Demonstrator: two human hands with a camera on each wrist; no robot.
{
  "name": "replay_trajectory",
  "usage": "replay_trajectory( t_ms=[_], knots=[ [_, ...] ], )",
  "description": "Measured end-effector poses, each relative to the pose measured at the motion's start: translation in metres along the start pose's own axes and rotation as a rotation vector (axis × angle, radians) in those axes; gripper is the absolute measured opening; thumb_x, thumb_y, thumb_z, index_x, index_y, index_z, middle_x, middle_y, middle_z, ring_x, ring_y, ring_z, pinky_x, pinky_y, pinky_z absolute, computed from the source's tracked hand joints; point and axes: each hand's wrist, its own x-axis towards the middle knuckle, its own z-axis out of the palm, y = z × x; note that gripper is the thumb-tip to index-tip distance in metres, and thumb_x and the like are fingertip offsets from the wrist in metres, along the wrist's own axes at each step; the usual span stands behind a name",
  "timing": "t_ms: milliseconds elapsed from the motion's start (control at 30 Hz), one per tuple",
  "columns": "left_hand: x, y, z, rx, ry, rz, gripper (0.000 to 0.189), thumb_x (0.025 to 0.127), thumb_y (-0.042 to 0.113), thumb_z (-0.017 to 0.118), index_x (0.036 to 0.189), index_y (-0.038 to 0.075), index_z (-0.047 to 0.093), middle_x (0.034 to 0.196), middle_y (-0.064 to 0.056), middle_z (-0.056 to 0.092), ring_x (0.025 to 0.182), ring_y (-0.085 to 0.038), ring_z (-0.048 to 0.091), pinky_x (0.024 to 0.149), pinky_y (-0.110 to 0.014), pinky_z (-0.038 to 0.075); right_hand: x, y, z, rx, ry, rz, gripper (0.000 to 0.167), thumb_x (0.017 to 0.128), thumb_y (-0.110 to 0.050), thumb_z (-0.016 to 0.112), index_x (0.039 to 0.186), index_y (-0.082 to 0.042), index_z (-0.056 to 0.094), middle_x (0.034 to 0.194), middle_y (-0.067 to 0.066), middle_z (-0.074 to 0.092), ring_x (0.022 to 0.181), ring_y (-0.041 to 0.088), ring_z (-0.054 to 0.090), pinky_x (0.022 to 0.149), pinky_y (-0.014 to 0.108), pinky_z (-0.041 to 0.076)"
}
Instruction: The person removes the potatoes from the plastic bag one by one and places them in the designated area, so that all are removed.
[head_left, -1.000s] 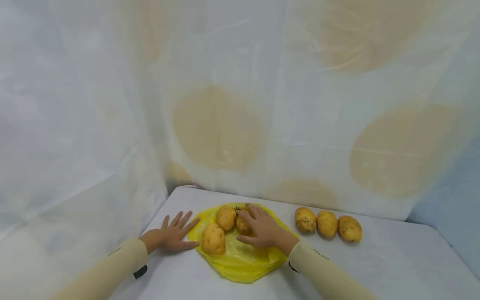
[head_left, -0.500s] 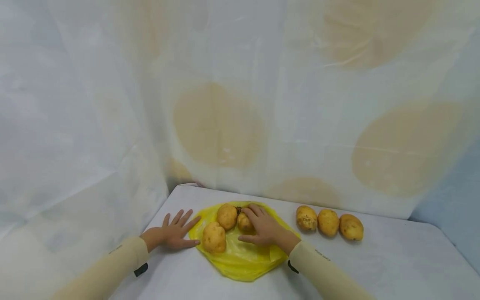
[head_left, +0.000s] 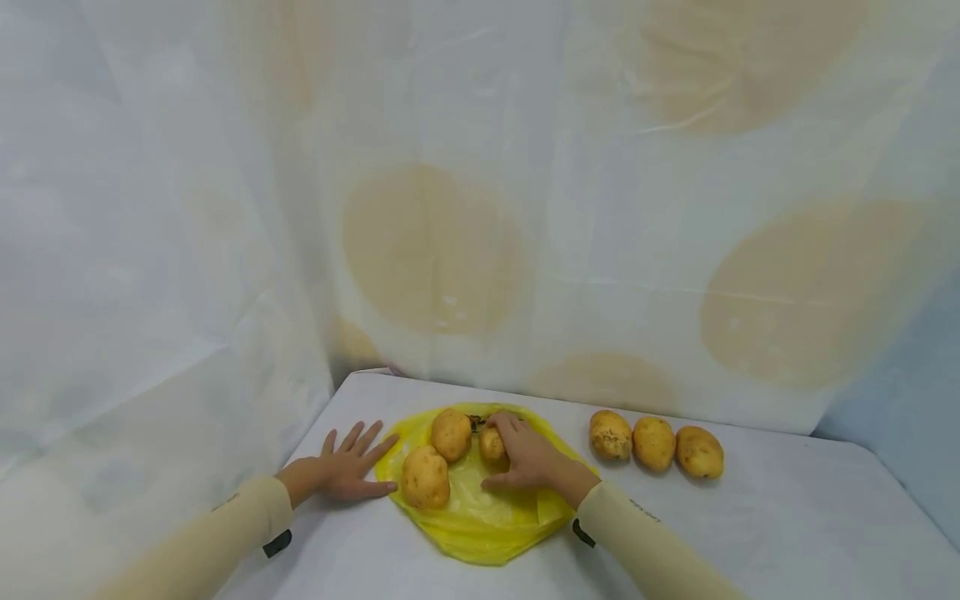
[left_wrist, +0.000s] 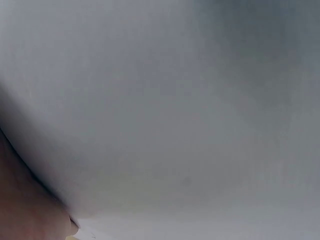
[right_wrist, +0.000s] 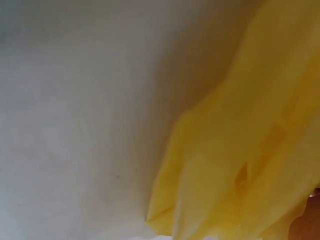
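My left hand (head_left: 347, 473) lies with fingers spread on the white cloth, its fingertips at the left edge of a yellow plastic bag (head_left: 487, 533). The bag lies flattened on the table, with two potatoes on its left part: a larger potato (head_left: 426, 477) in front and a rounder potato (head_left: 452, 434) behind it. Over the right part of the bag, my right hand (head_left: 534, 460) has its fingers curled over a third potato (head_left: 492, 445), partly hidden by the hand. In the right wrist view, crumpled bag plastic (right_wrist: 225, 150) fills the right side.
To the right of the bag, three potatoes stand in a row: a left potato (head_left: 611, 435), a middle potato (head_left: 654, 443) and a right potato (head_left: 700, 452). A white sheet with tan spots (head_left: 615, 250) hangs behind the table (head_left: 787, 500).
My right hand's fingers have closed in from a flatter spread to curl over the potato, which has shifted slightly to the right. The left hand has stayed in place.
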Motion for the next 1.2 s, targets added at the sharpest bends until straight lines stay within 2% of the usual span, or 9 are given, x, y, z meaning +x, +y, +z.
replay_trajectory(
  t_ms=[100, 200, 400, 567, 667, 767, 867, 967, 1200],
  knots=[
    [0.003, -0.001, 0.001, 0.003, -0.01, -0.008, 0.096, 0.083, 0.085, 0.039, 0.159, 0.03, 0.017, 0.168, -0.011, 0.001, 0.153, -0.042, 0.0, 0.112, -0.073, -0.005, 0.001, 0.001, -0.002, 0.005, -0.005, -0.008, 0.092, 0.08, -0.048, 0.08, 0.149, -0.011, 0.032, 0.148, 0.011, 0.04, 0.133, 0.03, 0.046, 0.11, 0.047, 0.041],
    [0.006, 0.0, 0.0, 0.006, -0.012, -0.011, 0.097, 0.082, 0.085, 0.038, 0.159, 0.03, 0.016, 0.168, -0.011, 0.001, 0.153, -0.042, -0.001, 0.112, -0.073, -0.007, 0.003, 0.002, -0.002, 0.002, -0.01, -0.014, 0.088, 0.079, -0.045, 0.081, 0.148, -0.013, 0.036, 0.148, 0.01, 0.04, 0.129, 0.028, 0.051, 0.107, 0.047, 0.044],
    [0.006, 0.003, 0.0, 0.017, -0.003, -0.014, 0.094, 0.083, 0.084, 0.04, 0.158, 0.031, 0.019, 0.168, -0.011, 0.005, 0.152, -0.043, 0.004, 0.113, -0.074, -0.002, 0.004, 0.001, 0.002, 0.025, -0.03, 0.007, 0.082, 0.076, -0.048, 0.083, 0.14, -0.02, 0.041, 0.141, 0.007, 0.045, 0.117, 0.022, 0.055, 0.102, 0.044, 0.047],
    [0.005, 0.002, 0.002, 0.021, 0.002, -0.014, 0.094, 0.083, 0.084, 0.039, 0.158, 0.031, 0.019, 0.168, -0.011, 0.006, 0.152, -0.043, 0.005, 0.112, -0.074, -0.001, 0.005, 0.001, 0.005, 0.081, -0.038, 0.024, 0.082, 0.073, -0.053, 0.083, 0.138, -0.021, 0.043, 0.139, 0.002, 0.045, 0.119, 0.019, 0.053, 0.105, 0.044, 0.045],
    [0.004, 0.002, 0.001, 0.009, 0.001, -0.014, 0.094, 0.083, 0.084, 0.04, 0.158, 0.031, 0.02, 0.168, -0.011, 0.005, 0.152, -0.043, 0.005, 0.112, -0.074, -0.002, 0.005, 0.001, 0.005, 0.115, -0.03, 0.006, 0.083, 0.074, -0.048, 0.085, 0.139, -0.017, 0.043, 0.14, 0.003, 0.047, 0.125, 0.022, 0.051, 0.108, 0.046, 0.043],
    [0.004, 0.002, 0.001, 0.008, 0.002, -0.014, 0.094, 0.084, 0.084, 0.04, 0.158, 0.031, 0.019, 0.168, -0.011, 0.005, 0.152, -0.043, 0.004, 0.112, -0.074, -0.002, 0.005, 0.002, 0.004, 0.155, -0.036, 0.01, 0.092, 0.075, -0.045, 0.085, 0.147, -0.013, 0.037, 0.149, 0.005, 0.044, 0.135, 0.025, 0.046, 0.112, 0.048, 0.038],
    [0.003, 0.001, 0.002, 0.012, 0.0, -0.015, 0.094, 0.084, 0.084, 0.039, 0.158, 0.031, 0.019, 0.168, -0.012, 0.005, 0.152, -0.043, 0.004, 0.112, -0.074, -0.001, 0.004, 0.004, 0.004, 0.192, -0.056, 0.037, 0.103, 0.074, -0.049, 0.084, 0.153, -0.011, 0.031, 0.155, 0.008, 0.039, 0.141, 0.028, 0.04, 0.115, 0.05, 0.034],
    [0.002, 0.002, 0.002, 0.01, 0.002, -0.011, 0.094, 0.083, 0.084, 0.039, 0.158, 0.03, 0.019, 0.167, -0.012, 0.005, 0.152, -0.043, 0.004, 0.112, -0.075, -0.001, 0.002, 0.007, 0.004, 0.226, -0.059, 0.062, 0.105, 0.073, -0.052, 0.084, 0.153, -0.01, 0.031, 0.156, 0.01, 0.038, 0.142, 0.03, 0.039, 0.114, 0.051, 0.034],
    [-0.001, 0.002, 0.0, 0.017, 0.005, -0.011, 0.094, 0.084, 0.084, 0.039, 0.158, 0.03, 0.019, 0.168, -0.011, 0.005, 0.152, -0.043, 0.005, 0.112, -0.075, 0.0, 0.001, 0.01, 0.006, 0.225, -0.031, 0.081, 0.103, 0.069, -0.055, 0.085, 0.15, -0.012, 0.037, 0.152, 0.008, 0.042, 0.138, 0.033, 0.041, 0.111, 0.053, 0.036]
  ],
)
